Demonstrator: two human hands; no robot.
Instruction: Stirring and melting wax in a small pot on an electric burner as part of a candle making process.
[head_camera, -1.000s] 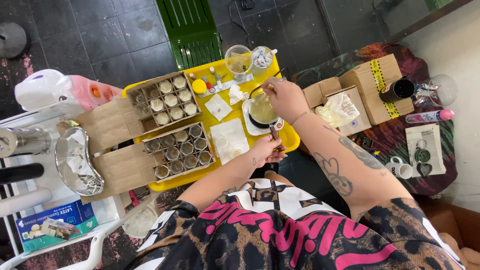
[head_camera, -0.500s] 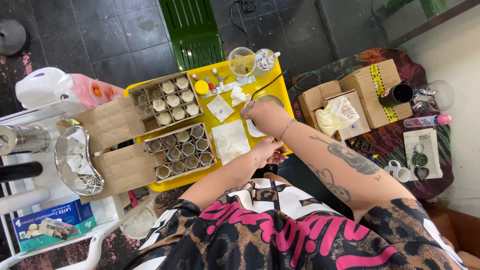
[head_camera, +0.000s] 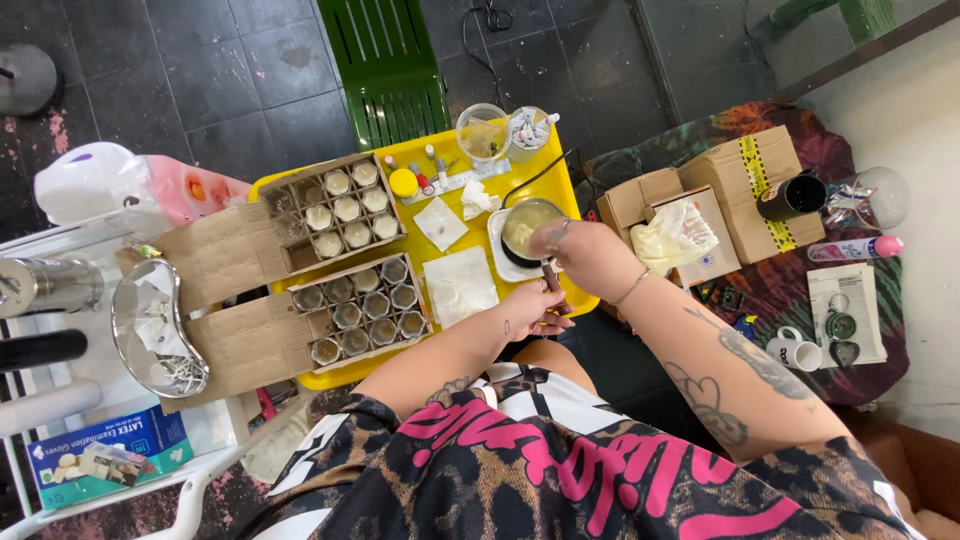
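Small pot (head_camera: 524, 228): pale liquid inside, standing on yellow desk (head_camera: 572, 192).
Left hand (head_camera: 533, 305): grip clamped on pot handle (head_camera: 552, 282).
Right hand (head_camera: 590, 255): fingers together at pot rim; held item unclear.

Leopard-print shirt, pink lettering, white-black panel; tattooed forearms; thin bracelet on right wrist; ring on right hand (head_camera: 590, 255).

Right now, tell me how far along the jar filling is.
Done, it seems: the upper box of jars looks filled with pale wax. In hand: the left hand has a grip on the small pot's handle, the right hand is over the pot of pale liquid. Left: the lower box of jars looks empty.
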